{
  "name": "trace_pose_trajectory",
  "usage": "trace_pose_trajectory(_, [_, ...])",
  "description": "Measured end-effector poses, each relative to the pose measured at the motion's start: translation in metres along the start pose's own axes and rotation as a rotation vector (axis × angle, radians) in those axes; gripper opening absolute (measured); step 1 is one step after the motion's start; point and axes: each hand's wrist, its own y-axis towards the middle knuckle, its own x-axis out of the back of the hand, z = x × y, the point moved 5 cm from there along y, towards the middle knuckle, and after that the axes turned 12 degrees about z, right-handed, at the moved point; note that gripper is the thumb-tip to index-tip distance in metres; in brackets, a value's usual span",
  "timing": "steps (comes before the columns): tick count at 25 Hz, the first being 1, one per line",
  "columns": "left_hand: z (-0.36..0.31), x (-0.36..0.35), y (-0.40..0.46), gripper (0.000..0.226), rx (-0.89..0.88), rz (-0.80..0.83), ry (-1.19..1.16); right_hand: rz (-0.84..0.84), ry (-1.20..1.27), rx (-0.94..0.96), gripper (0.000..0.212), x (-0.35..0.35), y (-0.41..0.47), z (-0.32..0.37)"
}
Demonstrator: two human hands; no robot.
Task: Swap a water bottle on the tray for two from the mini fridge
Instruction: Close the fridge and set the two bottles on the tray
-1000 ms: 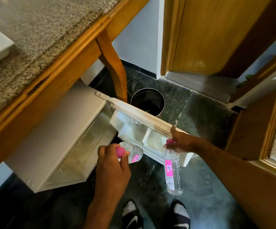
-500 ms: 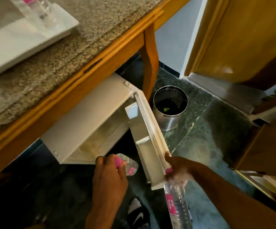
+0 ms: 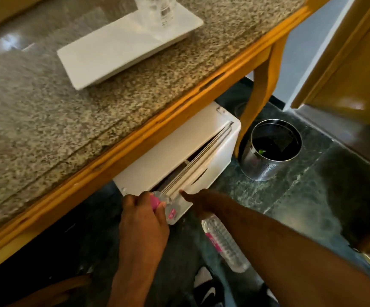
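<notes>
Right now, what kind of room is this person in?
Probably a hotel room. A white mini fridge sits tucked under a granite-topped wooden desk, a white tray on top carries a water bottle, and a small metal wastebasket stands on the green stone floor.

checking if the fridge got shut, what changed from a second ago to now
The mini fridge door has swung from wide open to almost shut, a thin gap left; the right hand pushes it at the free edge. The view has risen, so the tray on the counter now shows. Unchanged: the left hand grips one pink-capped bottle, the right holds the other bottle, and the bin stands put.
</notes>
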Motion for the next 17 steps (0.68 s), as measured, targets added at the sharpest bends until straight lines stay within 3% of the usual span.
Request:
trace_pose_trajectory(2, [0.010,0.005,0.010,0.027,0.000,-0.002,-0.024,-0.104,-0.155,0.046,0.064,0.019,0.000,0.017])
trace_pose_trajectory(6, [0.007,-0.002,0.025,0.018,-0.044,0.028,-0.031,-0.130,-0.519,0.121,0.052,0.032,-0.013,0.022])
trace_pose_trajectory(9, [0.000,0.003,0.027,0.017,-0.068,0.026,-0.051,-0.156,-0.522,0.062,0.088,0.038,-0.039,0.014])
trace_pose_trajectory(10, [-0.003,0.005,0.027,0.018,-0.074,0.030,-0.044,-0.210,-0.524,0.085,0.091,0.042,-0.055,0.017])
trace_pose_trajectory(13, [-0.020,0.024,0.012,0.019,-0.106,0.034,-0.061,-0.372,-0.576,0.242,0.062,0.050,-0.119,0.027])
trace_pose_trajectory(17, [-0.066,0.118,-0.050,0.021,-0.188,-0.007,-0.083,-0.560,-0.659,0.431,0.025,0.066,-0.291,0.055])
